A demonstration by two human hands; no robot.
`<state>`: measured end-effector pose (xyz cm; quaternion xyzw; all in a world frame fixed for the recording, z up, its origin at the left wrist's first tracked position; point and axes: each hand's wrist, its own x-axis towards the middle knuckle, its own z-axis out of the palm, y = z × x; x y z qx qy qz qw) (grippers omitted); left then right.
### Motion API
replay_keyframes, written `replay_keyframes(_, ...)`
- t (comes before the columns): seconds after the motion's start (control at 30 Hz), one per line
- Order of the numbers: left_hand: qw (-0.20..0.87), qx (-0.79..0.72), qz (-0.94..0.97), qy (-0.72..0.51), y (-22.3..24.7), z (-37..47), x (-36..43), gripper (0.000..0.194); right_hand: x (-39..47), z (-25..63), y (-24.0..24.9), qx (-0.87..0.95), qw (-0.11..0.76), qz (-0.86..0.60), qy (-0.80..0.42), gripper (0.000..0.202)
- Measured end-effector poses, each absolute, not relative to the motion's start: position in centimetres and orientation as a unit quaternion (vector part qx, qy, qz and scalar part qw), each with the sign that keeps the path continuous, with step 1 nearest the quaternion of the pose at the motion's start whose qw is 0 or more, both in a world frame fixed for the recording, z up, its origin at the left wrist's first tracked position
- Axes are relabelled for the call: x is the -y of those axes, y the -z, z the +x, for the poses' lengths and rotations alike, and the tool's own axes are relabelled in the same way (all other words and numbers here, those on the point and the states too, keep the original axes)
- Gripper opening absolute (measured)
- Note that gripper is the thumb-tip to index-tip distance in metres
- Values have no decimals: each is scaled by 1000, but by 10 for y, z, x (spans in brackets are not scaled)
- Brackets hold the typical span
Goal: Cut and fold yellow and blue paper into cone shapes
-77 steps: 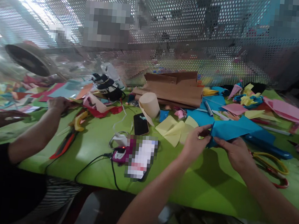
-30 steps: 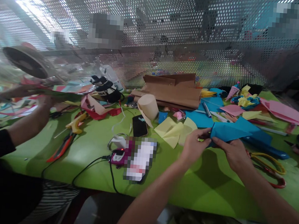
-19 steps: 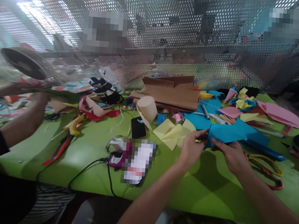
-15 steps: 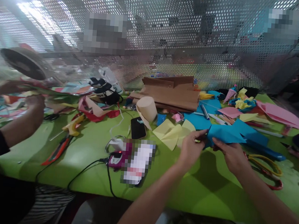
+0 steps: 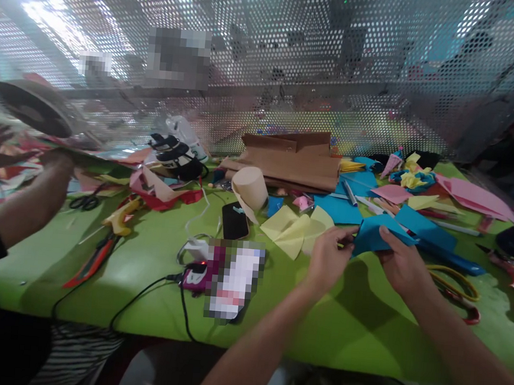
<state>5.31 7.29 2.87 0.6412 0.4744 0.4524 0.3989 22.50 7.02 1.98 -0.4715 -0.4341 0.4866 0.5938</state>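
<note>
A folded piece of blue paper (image 5: 372, 234) is held between my two hands, above the green table (image 5: 317, 333). My left hand (image 5: 331, 254) pinches its left edge with thumb and fingers. On the right side, my right hand (image 5: 401, 257) grips it with the thumb on top and the fingers underneath, mostly hidden. Just left of my left hand lies creased pale yellow paper (image 5: 287, 227). Another flat blue sheet (image 5: 427, 229) is behind my right hand. Scissors with yellow and red handles (image 5: 458, 285) lie beside my right wrist.
A pixelated phone (image 5: 236, 283), a purple power strip (image 5: 194, 279) with cables and a dark phone (image 5: 234, 220) lie left of centre. Behind are a tape roll (image 5: 251, 189) and brown paper (image 5: 290, 162). A co-worker's arm (image 5: 34, 199) reaches in at left, near a glue gun (image 5: 121, 217).
My right thumb has moved up onto the top face of the blue paper, which has tilted and looks narrower. The co-worker's far hand at left has lifted and opened.
</note>
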Motion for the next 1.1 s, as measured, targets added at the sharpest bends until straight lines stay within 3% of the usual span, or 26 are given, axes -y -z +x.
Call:
replay_keyframes(0.13, 398, -474, 638, -457, -28, 53, -73, 47, -76, 219, -18, 357, 631, -447, -525, 24)
replay_keyframes(0.47, 377, -470, 650, -464, -27, 53, -74, 45, -85, 237, -14, 359, 647, -456, -495, 20)
replay_keyframes(0.63, 337, -486, 663, -459, -33, 47, -76, 43, -87, 246, -20, 322, 659, -465, -496, 27)
replay_keyframes(0.7, 322, -487, 675, -452, -36, 44, -77, 43, -85, 251, -28, 381, 642, -492, -447, 34)
replay_keyframes(0.8, 303, -465, 704, -443, -40, 40, -77, 43, -78, 256, -43, 529, 593, -541, -276, 50)
replay_keyframes(0.9, 286, -440, 737, -425, -41, 37, -77, 44, -73, 255, -54, 680, 500, -520, -130, 39)
replay_keyframes(1.1, 280, -428, 768, -387, -41, 34, -77, 52, -78, 254, -45, 747, 422, -495, -140, 26)
